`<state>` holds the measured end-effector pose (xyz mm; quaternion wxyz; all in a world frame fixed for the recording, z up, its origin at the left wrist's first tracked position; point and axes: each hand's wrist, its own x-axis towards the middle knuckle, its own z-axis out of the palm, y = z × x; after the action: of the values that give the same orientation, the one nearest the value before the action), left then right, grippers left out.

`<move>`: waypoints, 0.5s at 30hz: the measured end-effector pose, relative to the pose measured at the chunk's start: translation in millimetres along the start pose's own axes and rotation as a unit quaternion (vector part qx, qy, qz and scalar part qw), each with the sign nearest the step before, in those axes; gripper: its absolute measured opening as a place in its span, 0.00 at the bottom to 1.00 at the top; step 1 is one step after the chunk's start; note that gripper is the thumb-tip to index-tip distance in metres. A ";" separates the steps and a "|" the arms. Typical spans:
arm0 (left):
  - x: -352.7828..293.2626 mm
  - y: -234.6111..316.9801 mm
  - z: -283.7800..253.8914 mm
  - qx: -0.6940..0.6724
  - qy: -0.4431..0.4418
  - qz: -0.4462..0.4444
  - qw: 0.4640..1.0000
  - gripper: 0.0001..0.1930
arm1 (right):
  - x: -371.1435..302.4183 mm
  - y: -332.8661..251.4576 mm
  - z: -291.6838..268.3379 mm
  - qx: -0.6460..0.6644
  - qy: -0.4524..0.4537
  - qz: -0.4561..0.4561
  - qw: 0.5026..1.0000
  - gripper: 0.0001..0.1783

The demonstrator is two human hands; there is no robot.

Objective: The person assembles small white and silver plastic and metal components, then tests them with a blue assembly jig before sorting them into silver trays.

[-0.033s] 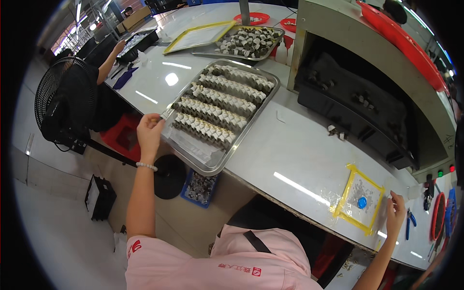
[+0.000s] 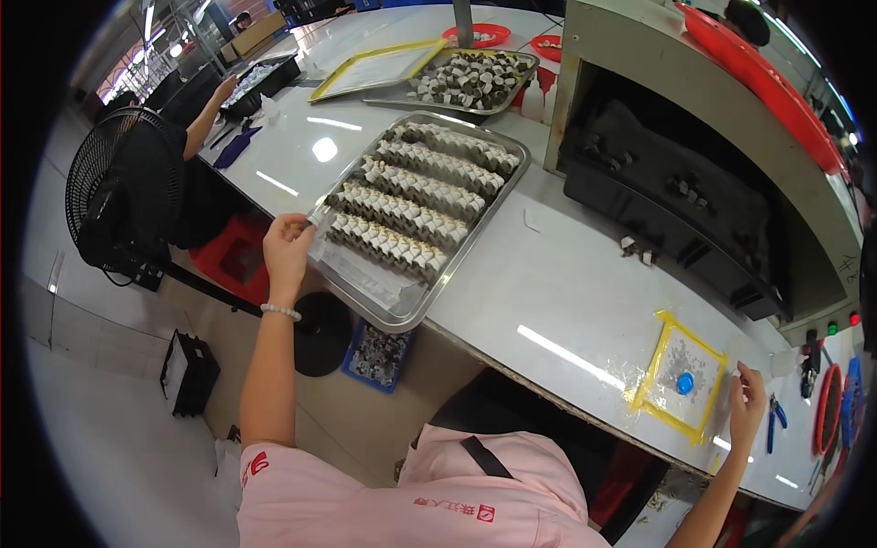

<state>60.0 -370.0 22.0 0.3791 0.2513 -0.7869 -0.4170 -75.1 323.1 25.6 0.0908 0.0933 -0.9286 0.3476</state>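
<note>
Pinching nearly closed beside the metal tray (image 2: 393,321), the left hand (image 2: 287,247) hides whether it holds something; yellow tape (image 2: 651,362) lies left of the half-curled right hand (image 2: 749,402), its hold also unclear.

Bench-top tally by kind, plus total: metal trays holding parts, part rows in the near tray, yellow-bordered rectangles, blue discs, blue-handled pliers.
Metal trays: 2 (near tray, rear tray)
Part rows: 5
Yellow-bordered rectangles: 2 (far one, one by the right hand)
Blue disc: 1
Blue-handled pliers: 1
Total: 11
</note>
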 end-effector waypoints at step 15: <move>19.9 -13.6 0.4 0.170 -0.111 0.041 0.978 0.08 | -32.0 -48.2 -2.6 0.016 0.003 -0.025 1.000 0.13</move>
<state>49.1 -391.2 18.1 0.2580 0.2320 -0.8930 -0.2865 -32.5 292.6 50.3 0.1007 0.1165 -0.9202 0.3599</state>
